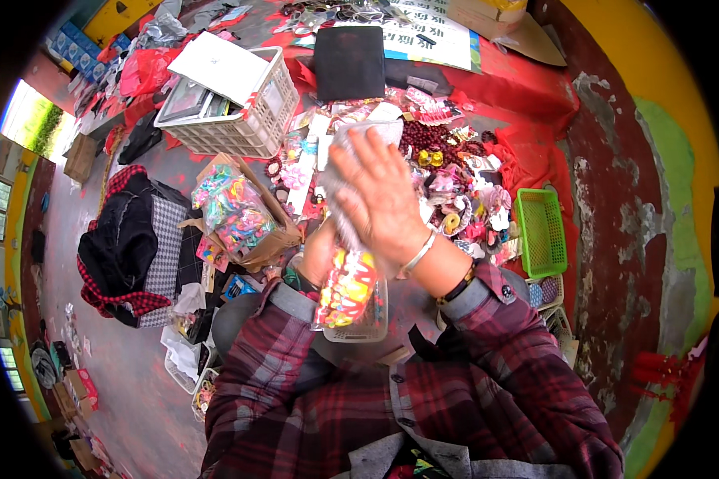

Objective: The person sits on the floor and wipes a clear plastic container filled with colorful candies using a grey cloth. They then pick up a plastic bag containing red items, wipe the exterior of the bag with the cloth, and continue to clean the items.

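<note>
My left hand [318, 252] is closed round a clear packet of yellow, red and white printed pieces [347, 291], whose lower end hangs toward me. A soft grey cloth [345, 160] lies against the upper part, which it partly hides. My right hand [379, 191] is laid flat over the cloth, fingers stretched out and slightly blurred. Both hands are raised above a small white plastic basket [358, 331]. Just beyond them spreads a heap of hair ties and trinkets [455, 199], with dark red beads [431, 140] and a pink bow-like piece [295, 176].
Left of my hands stands a cardboard box [273, 249] full of bright packets. Behind it is a loaded white crate [248, 132]. A black flat case [350, 64] lies far ahead. At the right sits a green basket [541, 231]; a dark jacket [124, 243] hangs at the left.
</note>
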`<state>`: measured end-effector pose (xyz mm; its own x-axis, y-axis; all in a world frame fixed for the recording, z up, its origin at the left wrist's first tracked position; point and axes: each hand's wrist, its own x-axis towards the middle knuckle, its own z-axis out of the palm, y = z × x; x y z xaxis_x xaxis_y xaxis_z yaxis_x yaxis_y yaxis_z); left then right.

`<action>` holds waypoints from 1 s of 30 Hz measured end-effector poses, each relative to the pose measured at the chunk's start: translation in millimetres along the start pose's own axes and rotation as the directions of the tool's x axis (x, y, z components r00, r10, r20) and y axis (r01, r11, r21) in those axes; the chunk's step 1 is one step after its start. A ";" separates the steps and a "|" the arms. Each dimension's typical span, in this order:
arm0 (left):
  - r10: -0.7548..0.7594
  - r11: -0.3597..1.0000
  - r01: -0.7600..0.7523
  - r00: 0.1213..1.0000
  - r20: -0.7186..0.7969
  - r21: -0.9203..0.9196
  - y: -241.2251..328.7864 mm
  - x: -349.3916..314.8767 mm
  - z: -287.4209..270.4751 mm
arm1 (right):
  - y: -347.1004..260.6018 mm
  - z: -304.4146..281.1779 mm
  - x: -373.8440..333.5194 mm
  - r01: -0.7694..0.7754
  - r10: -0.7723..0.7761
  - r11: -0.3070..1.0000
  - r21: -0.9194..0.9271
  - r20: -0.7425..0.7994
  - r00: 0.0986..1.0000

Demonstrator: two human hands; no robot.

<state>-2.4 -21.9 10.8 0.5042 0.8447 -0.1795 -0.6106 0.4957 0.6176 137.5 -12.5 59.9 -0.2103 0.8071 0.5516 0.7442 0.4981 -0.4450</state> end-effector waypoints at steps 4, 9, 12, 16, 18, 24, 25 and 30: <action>-0.114 0.950 0.214 0.916 0.385 -0.228 -2.9 3.7 -11.0 | 32.3 -2.4 8.9 -0.307 0.341 0.856 0.416 -0.009 0.940; -0.009 0.965 0.031 0.996 0.085 -0.261 10.4 9.1 9.4 | 36.8 21.9 -4.3 -0.215 0.271 0.931 0.296 -0.163 0.949; 0.239 0.944 -0.207 0.966 0.098 -0.257 27.8 13.1 11.4 | 12.8 41.0 -25.7 0.008 0.035 0.977 0.214 -0.200 0.979; 0.232 0.956 -0.236 0.972 -0.042 -0.176 46.5 11.1 -10.6 | -46.8 36.4 -53.3 -0.042 0.007 0.945 0.323 0.107 0.994; 0.225 0.955 -0.209 0.973 0.056 -0.210 44.8 8.3 -2.8 | -49.7 36.3 -53.4 -0.041 0.027 0.963 0.266 0.056 0.998; 0.125 0.969 -0.106 0.989 0.075 -0.223 11.5 1.2 5.7 | -0.8 28.7 -13.0 -0.145 0.173 0.983 0.117 -0.284 0.943; 0.079 0.961 -0.041 0.989 0.129 -0.274 11.2 1.0 0.0 | 9.2 28.6 -9.5 -0.197 0.256 0.954 0.227 -0.270 0.928; 0.005 0.963 0.070 0.961 0.275 -0.262 10.7 0.6 -11.0 | 32.1 12.8 4.5 -0.542 0.660 0.554 0.632 0.063 0.749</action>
<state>-15.4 -13.9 8.9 0.6498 0.7590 0.0408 -0.7122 0.5892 0.3817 152.4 11.2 39.0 0.2934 0.9531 0.0746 0.1258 0.0389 -0.9913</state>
